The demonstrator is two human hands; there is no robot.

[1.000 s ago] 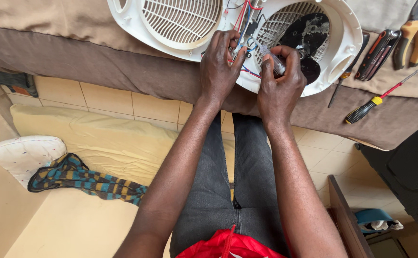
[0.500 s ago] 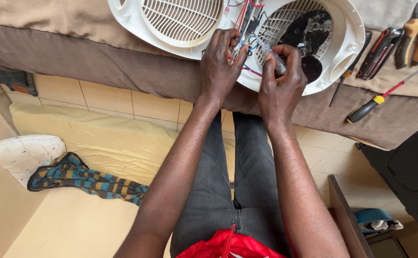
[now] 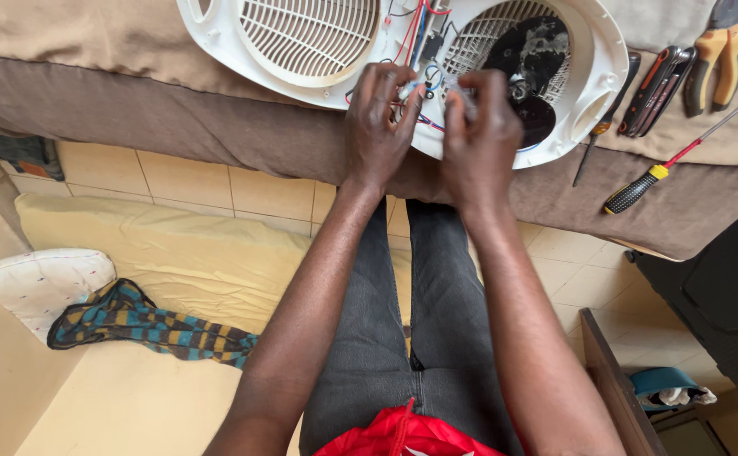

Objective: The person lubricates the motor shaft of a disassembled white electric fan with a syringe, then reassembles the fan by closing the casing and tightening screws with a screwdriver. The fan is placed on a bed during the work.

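My left hand (image 3: 379,127) and my right hand (image 3: 480,135) are together at the upper middle of the frame, over the open white fan heater shell (image 3: 301,80) that lies on the cloth-covered worktop (image 3: 175,118). The fingers of my left hand are bent and pinch the bundle of red, blue and white wires (image 3: 424,80) that comes out between the two round grilles. My right hand is clenched around something small and pale just beside these wires; the fingers hide it, so I cannot tell what it is. The two hands almost touch each other.

Behind my right hand, inside the right grille, sits a black fan part (image 3: 531,63). At the upper right of the frame, on the same cloth, lie a thin screwdriver with dark shaft (image 3: 605,122), a folded red and black tool (image 3: 657,78), pliers with orange handles (image 3: 723,51) and a screwdriver with red shaft and black-yellow handle (image 3: 668,165).

Below the worktop I see my legs in grey trousers (image 3: 411,338), a tiled floor (image 3: 183,181), a yellow mattress (image 3: 175,262), a white pillow (image 3: 40,283) and a checked cloth (image 3: 141,325) at the lower left.
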